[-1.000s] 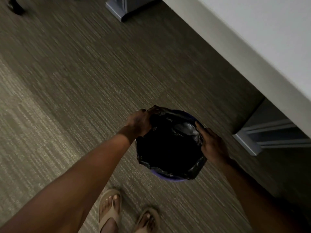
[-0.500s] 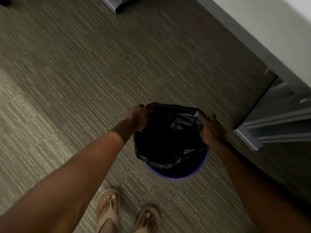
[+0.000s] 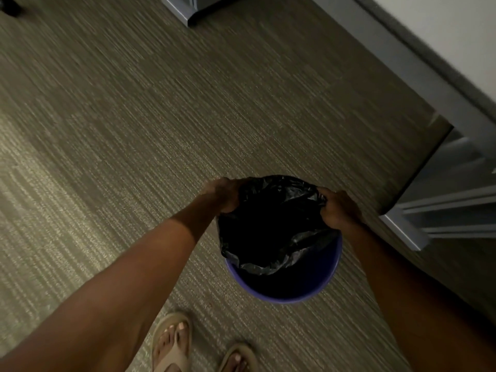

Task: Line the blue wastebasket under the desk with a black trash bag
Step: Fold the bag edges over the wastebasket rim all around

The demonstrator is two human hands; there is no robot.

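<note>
The blue wastebasket [image 3: 316, 288] stands on the carpet just in front of my feet. A black trash bag [image 3: 271, 226] sits in its mouth, wrapped over the far rim and slack inside the near part, where the blue rim shows bare. My left hand [image 3: 222, 194] grips the bag's edge at the far left of the rim. My right hand [image 3: 338, 208] grips the bag's edge at the far right. The bottom of the basket is hidden by the bag.
A white desk [image 3: 440, 30] runs along the upper right, with a grey desk foot [image 3: 402, 232] right of the basket and another grey foot [image 3: 185, 12] at the top. My two sandalled feet [image 3: 174, 345] stand on the striped carpet [image 3: 107, 130] below the basket.
The bag's near edge has slipped off the near rim, baring the blue rim there. Both hands have shifted along the rim toward its far side, still gripping the bag.
</note>
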